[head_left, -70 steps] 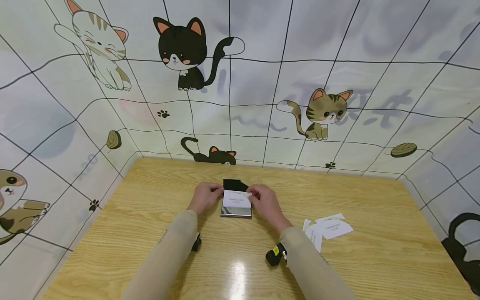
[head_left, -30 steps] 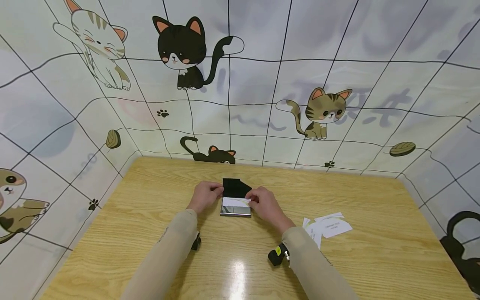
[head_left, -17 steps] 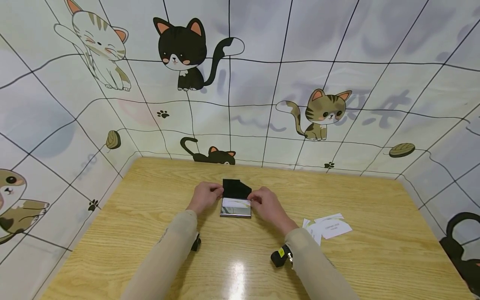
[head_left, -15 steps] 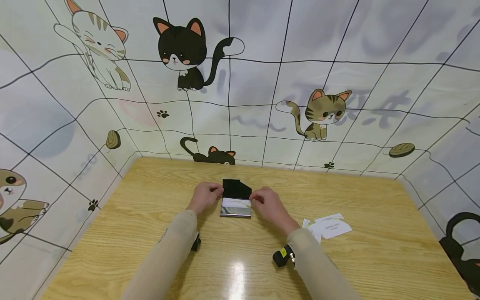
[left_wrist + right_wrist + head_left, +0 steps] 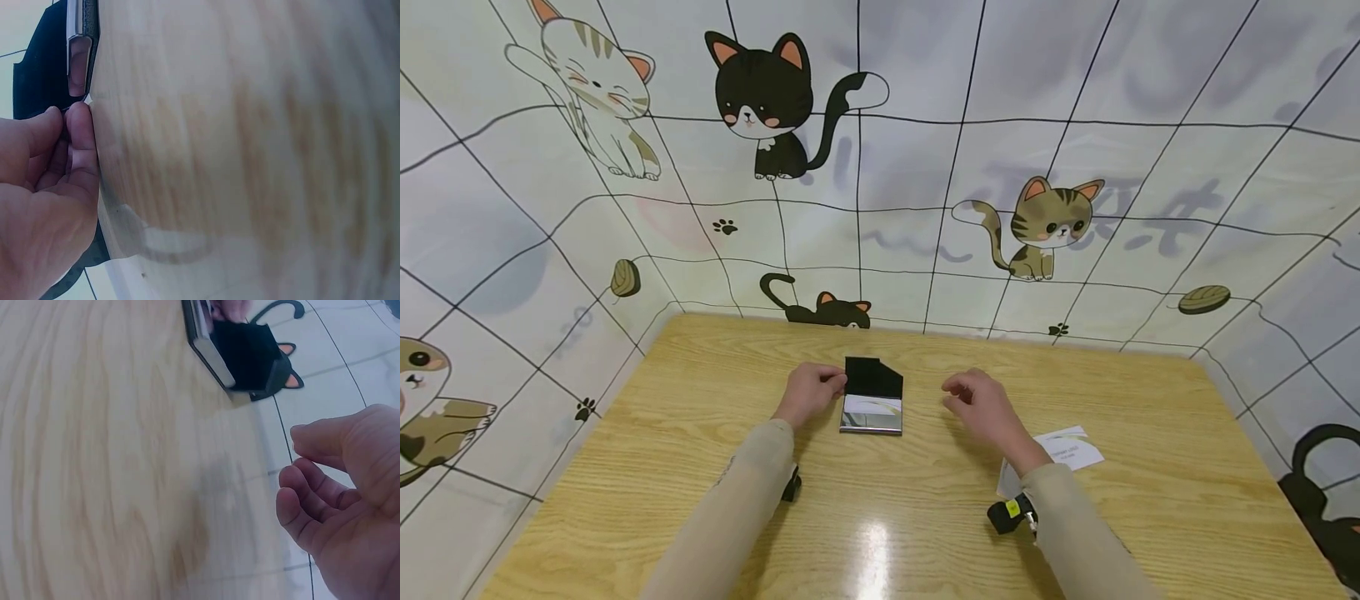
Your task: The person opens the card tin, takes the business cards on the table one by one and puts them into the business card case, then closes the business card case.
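A business card holder (image 5: pixel 871 423) lies on the table with its black lid (image 5: pixel 874 381) raised at the far side. In its mirror-like pocket sits a white card (image 5: pixel 871 405), only its upper strip showing. My left hand (image 5: pixel 808 393) pinches the left edge of the lid near the hinge. Seen from the left wrist, thumb and fingertips meet at the lid's edge (image 5: pixel 44 69). To the right of the holder, my right hand (image 5: pixel 988 410) hovers apart from it. In the right wrist view its fingers (image 5: pixel 306 487) are loosely curved and hold nothing.
Several loose business cards (image 5: pixel 1075 450) lie on the wooden table (image 5: pixel 1172 467) at the right, partly hidden by my right forearm. Behind the table stands a backdrop (image 5: pixel 910 167) printed with cartoon cats. Black wrist cameras (image 5: pixel 1006 515) sit below both forearms.
The card has slid down into the holder's pocket, pushed by my right hand. That hand has then let go and moved off to the right. My left hand has stayed at the lid.
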The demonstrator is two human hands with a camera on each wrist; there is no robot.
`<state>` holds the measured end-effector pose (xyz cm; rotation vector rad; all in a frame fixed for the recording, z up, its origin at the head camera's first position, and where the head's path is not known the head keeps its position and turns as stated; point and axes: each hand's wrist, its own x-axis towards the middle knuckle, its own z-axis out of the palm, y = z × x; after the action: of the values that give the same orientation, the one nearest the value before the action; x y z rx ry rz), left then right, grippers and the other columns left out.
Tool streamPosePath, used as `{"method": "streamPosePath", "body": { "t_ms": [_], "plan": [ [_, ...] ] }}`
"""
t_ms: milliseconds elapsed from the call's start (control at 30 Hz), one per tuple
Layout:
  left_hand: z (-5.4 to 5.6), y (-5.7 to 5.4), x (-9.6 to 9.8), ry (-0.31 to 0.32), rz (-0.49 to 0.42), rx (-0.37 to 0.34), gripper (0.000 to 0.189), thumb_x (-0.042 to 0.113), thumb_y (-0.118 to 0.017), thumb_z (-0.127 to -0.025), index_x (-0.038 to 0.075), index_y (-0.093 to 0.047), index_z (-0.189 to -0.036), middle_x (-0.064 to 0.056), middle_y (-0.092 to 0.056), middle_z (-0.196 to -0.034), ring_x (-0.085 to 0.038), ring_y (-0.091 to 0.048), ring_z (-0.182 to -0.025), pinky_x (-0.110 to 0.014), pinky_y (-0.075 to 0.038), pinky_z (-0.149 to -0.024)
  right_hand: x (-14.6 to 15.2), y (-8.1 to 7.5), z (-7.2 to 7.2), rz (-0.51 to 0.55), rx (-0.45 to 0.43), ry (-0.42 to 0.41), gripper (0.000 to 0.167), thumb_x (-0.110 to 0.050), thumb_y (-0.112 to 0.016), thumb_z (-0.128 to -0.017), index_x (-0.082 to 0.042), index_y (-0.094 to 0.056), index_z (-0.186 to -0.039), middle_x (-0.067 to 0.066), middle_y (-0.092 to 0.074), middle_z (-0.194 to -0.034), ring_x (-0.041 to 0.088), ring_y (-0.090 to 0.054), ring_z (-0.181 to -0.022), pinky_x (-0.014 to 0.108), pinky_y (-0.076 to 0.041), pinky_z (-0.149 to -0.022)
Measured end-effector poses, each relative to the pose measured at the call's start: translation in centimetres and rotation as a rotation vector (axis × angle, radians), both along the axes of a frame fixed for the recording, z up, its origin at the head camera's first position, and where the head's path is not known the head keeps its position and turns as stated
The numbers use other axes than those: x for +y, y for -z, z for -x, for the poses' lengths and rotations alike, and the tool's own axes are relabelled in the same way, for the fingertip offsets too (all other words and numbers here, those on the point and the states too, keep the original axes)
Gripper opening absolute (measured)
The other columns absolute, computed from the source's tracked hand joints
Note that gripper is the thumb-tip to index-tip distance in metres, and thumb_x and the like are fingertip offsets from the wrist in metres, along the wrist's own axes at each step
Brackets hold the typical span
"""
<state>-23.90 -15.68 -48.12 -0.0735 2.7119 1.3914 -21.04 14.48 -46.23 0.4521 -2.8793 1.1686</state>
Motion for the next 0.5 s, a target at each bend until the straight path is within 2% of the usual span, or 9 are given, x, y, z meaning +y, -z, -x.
{"method": "streamPosePath", "body": {
  "t_ms": [267, 500],
  "plan": [
    [0.1, -0.1, 0.0, 0.003, 0.001, -0.004, 0.019, 0.015, -0.068, -0.102, 0.004, -0.080, -0.112, -0.004, -0.077, -0.090, -0.014, -0.070, -0.083, -0.035, -0.057, -0.083, 3.3, -0.6, -0.5, -0.002, 0.021, 0.016, 0.020, -0.006, -0.072, -0.096, 0.002, -0.072, -0.115, 0.012, -0.066, -0.103, 0.023, -0.062, -0.086, 0.039, -0.053, -0.074],
    [0.0, -0.1, 0.0, 0.007, 0.015, 0.014, 0.020, 0.012, -0.067, -0.102, 0.002, -0.079, -0.112, -0.003, -0.077, -0.087, -0.012, -0.070, -0.081, -0.032, -0.056, -0.082, 5.6, -0.7, -1.0, -0.016, -0.001, 0.043, 0.025, -0.008, -0.073, -0.096, 0.003, -0.071, -0.117, 0.015, -0.066, -0.110, 0.025, -0.063, -0.089, 0.038, -0.053, -0.073]
  ]
}}
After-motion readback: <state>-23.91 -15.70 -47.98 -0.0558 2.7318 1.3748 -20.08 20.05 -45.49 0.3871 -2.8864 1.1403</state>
